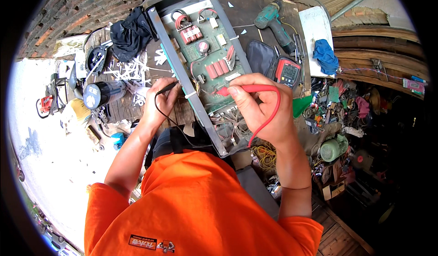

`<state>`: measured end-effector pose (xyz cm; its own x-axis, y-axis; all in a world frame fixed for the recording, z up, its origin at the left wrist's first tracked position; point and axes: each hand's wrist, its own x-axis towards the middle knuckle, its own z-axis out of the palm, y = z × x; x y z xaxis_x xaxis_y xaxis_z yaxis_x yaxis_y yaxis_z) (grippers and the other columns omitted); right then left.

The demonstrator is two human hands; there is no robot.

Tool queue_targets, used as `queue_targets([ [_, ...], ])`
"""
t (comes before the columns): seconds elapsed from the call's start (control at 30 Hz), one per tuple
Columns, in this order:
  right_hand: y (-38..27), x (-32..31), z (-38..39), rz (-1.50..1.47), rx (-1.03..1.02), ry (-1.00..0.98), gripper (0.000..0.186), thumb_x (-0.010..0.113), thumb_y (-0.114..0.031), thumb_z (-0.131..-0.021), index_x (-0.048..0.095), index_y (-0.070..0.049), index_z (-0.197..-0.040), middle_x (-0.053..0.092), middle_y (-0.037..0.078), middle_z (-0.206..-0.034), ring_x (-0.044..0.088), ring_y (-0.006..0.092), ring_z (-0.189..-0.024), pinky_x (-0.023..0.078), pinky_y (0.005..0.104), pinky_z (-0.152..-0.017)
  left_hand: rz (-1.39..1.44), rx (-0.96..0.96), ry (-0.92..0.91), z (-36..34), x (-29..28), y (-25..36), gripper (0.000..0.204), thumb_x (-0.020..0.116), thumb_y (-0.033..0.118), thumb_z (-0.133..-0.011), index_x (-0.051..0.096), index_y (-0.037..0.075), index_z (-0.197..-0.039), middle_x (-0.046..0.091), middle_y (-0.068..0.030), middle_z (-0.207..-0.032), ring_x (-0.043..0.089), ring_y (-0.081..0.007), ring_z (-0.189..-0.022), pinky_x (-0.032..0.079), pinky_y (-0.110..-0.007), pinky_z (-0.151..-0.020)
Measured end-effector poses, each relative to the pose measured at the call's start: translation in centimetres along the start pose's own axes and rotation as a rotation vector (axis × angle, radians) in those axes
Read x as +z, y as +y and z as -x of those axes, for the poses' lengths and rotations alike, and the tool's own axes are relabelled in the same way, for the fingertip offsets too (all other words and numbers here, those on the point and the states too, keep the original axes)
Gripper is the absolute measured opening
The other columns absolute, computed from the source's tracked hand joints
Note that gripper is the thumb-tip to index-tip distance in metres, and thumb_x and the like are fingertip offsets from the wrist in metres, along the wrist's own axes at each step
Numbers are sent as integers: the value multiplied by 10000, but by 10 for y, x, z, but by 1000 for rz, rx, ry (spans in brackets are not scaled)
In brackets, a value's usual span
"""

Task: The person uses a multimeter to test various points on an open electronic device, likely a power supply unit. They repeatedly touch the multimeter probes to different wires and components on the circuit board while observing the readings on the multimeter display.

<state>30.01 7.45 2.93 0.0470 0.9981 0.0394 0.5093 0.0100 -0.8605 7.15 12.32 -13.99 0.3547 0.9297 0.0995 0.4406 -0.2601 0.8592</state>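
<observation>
An opened metal chassis lies on the workbench with a green circuit board inside, carrying red components and coils. My left hand pinches a black test probe against the chassis's left rail. My right hand grips a red test probe, its tip pointing left onto the lower part of the board. A red lead loops down from it. A red and black multimeter sits just right of the chassis, beside a black pouch.
A teal cordless drill lies at the back right, a blue rag on a white board beside it. Black cloth, white scraps and a black cylinder lie left. Cluttered parts and a green motor sit lower right.
</observation>
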Motion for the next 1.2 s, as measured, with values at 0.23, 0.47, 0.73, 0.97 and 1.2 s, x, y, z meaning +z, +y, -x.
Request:
queue_targets([
  [0.23, 19, 12, 1, -76, -157, 104, 79, 681, -51, -882, 641, 9, -915, 656, 113, -742, 642, 184, -586, 495, 293, -548, -28, 43, 0, -1, 0, 1, 159, 705, 39, -852, 660, -22, -991, 666, -189, -919, 661, -364, -821, 525, -379, -732],
  [0.47, 3, 2, 4, 15, 26, 73, 87, 682, -66, -876, 626, 0, -876, 650, 132, -718, 644, 234, -569, 490, 322, -531, -10, 24, -4, 0, 0, 0, 157, 702, 39, -854, 661, -19, -994, 668, -186, -919, 661, -361, -823, 527, -377, -739],
  [0.73, 6, 5, -2, 69, 23, 48, 92, 661, -76, -892, 612, 1, -876, 644, 147, -706, 640, 285, -573, 489, 354, -533, 3, 7, 3, 0, 0, 2, 159, 697, 47, -861, 666, -15, -1005, 671, -183, -926, 663, -351, -837, 526, -371, -757],
  [0.97, 4, 4, -4, 81, 37, 12, 93, 655, -73, -904, 622, 11, -880, 630, 119, -678, 616, 217, -569, 468, 319, -523, -6, 6, 12, 1, 0, 1, 159, 696, 47, -860, 668, -14, -1004, 671, -183, -928, 661, -353, -849, 523, -372, -762],
  [1.2, 6, 8, 0, 168, -232, -44, 71, 676, -6, -865, 624, 21, -905, 661, 144, -839, 676, 252, -679, 534, 332, -605, -2, 20, -37, 1, -1, -5, 166, 639, -11, -845, 656, -22, -1010, 656, -199, -935, 656, -374, -828, 520, -373, -756],
])
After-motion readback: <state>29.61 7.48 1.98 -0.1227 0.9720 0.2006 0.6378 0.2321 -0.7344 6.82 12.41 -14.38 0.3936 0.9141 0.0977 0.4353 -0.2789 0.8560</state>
